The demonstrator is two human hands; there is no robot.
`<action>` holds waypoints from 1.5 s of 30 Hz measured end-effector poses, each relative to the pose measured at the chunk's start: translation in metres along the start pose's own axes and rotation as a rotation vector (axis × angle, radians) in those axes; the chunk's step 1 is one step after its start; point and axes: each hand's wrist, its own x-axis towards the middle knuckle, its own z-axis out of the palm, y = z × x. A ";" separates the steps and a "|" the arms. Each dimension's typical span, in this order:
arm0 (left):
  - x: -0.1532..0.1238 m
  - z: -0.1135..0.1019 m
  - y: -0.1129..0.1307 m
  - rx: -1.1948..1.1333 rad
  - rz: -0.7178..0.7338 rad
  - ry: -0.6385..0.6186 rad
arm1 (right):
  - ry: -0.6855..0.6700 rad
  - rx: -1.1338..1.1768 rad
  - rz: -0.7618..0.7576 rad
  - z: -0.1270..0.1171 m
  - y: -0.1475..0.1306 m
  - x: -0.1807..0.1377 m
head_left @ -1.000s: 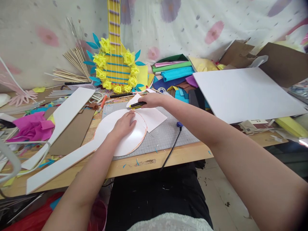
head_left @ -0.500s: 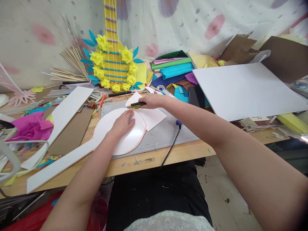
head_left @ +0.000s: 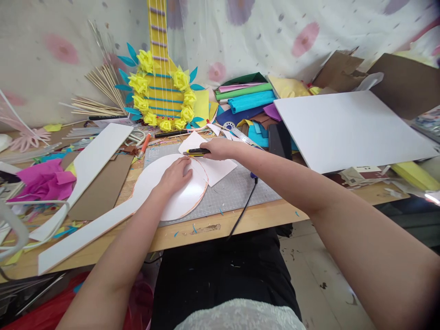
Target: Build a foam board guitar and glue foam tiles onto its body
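A white foam board cutout (head_left: 144,195), round with a long straight neck, lies partly on the grey cutting mat (head_left: 237,199). Orange marking runs along its round edge. My left hand (head_left: 176,174) rests flat on the round part, fingers stretched forward. Wrapped round a black and yellow utility knife (head_left: 198,151), my right hand (head_left: 217,148) is at the far edge of the round part. The knife's tip points left, close to my left fingertips. Under and beside the knife lies a white offcut (head_left: 218,170); the blade's contact with the board is too small to make out.
A yellow paper guitar (head_left: 165,98) with yellow flowers stands at the back. Behind my right arm are rolled coloured sheets (head_left: 250,98) and a large white board (head_left: 350,128). Brown cardboard (head_left: 103,190) and pink crepe paper (head_left: 46,181) lie left. A black cable (head_left: 244,211) hangs over the table edge.
My right hand and the knife have shifted slightly right and a little towards me along the board's far edge. My left hand and the cutout stay nearly in place.
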 end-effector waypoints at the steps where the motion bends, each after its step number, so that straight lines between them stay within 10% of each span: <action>1: 0.000 0.000 0.000 0.000 0.002 -0.002 | -0.006 -0.003 0.005 -0.001 0.000 -0.002; 30: 0.000 0.003 -0.001 0.025 0.022 0.024 | -0.020 -0.058 0.134 0.002 -0.022 -0.036; 45: 0.035 -0.023 -0.008 0.229 -0.099 -0.016 | 0.054 -0.124 0.048 -0.019 0.007 0.015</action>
